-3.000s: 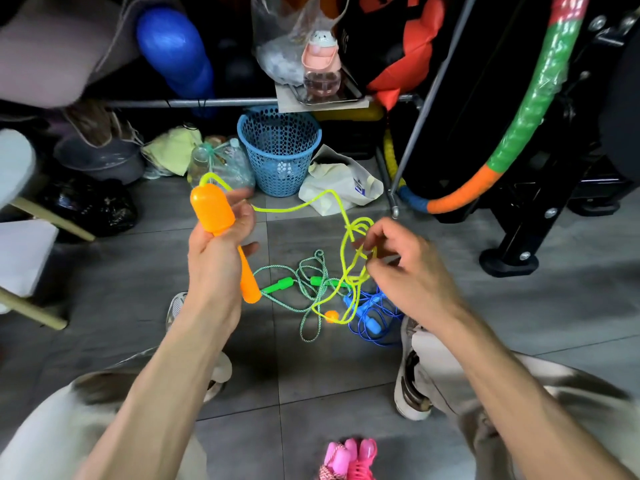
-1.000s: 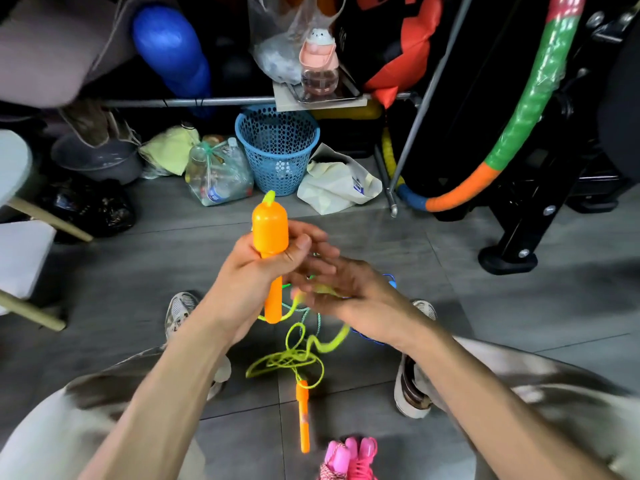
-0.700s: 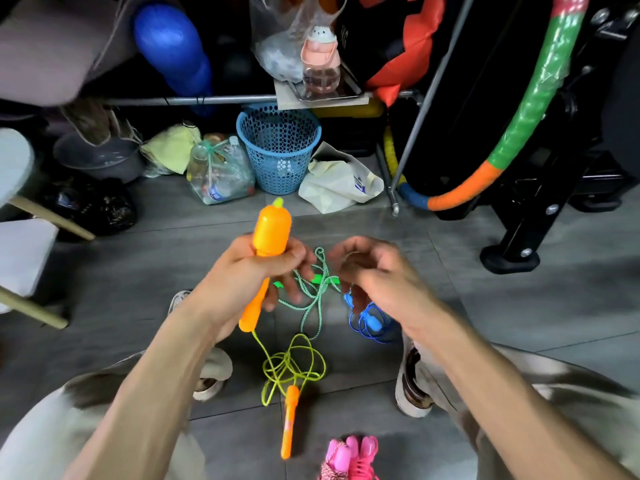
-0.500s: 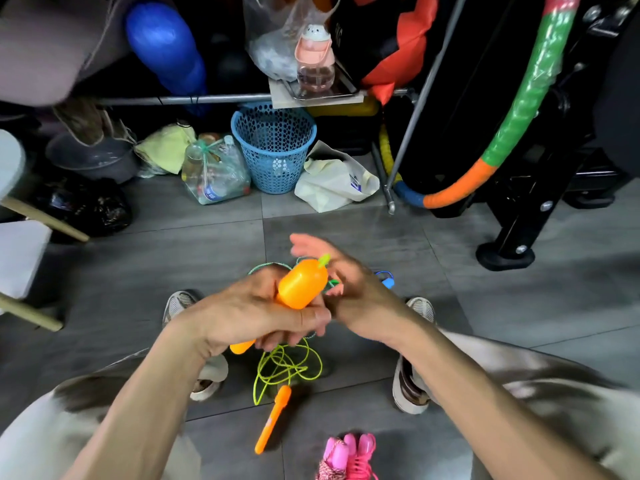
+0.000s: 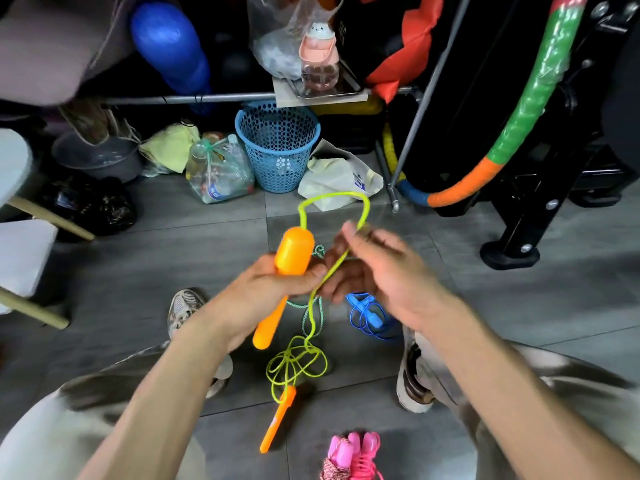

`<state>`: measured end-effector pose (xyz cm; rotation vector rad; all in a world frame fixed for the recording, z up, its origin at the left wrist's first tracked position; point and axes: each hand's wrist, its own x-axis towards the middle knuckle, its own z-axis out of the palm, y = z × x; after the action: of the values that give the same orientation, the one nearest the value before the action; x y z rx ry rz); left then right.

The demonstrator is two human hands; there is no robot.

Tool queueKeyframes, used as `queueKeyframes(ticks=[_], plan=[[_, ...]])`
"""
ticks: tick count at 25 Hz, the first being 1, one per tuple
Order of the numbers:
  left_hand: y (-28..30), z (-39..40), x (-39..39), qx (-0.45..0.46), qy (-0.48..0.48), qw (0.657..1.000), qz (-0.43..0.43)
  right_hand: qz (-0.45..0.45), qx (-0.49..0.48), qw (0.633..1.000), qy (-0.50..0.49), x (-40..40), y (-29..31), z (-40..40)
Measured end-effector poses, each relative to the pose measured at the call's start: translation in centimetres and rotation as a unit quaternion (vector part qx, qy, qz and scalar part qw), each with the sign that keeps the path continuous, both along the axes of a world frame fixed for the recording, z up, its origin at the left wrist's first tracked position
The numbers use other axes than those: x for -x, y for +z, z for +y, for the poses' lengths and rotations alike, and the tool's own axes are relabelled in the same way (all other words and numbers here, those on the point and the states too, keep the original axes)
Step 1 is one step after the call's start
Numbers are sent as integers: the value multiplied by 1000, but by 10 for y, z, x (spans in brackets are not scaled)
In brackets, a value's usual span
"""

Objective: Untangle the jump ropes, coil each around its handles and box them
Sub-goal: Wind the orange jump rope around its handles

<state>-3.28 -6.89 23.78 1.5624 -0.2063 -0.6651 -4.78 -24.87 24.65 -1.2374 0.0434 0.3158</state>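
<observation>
Yellow rope (image 5: 313,308) is only starting its coil: your left hand (image 5: 273,292) grips one orange handle (image 5: 292,254), your right hand (image 5: 381,271) pinches the cord, the blue rope (image 5: 369,315) lies uncoiled on the floor (image 5: 519,306), no box visible.

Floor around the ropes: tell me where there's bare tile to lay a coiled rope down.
Bare grey tile lies left of the left hand, between the wooden legs and the shoe. More lies right of the right hand, before the black stand foot. Crowded: between the feet, with yellow rope, blue rope and pink rope.
</observation>
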Motion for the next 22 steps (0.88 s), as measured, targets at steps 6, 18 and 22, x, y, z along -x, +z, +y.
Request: queueKeyframes(ticks=[6,18,22], plan=[[10,-1,0,-58,-40,997,-4,24,-98,961,-259,-22,31,-51],[6,-13,1,46,31,998,33,72,47,991,-103,16,0,5],[7,-10,0,-7,-35,999,17,53,-65,976,-203,1,19,-23]])
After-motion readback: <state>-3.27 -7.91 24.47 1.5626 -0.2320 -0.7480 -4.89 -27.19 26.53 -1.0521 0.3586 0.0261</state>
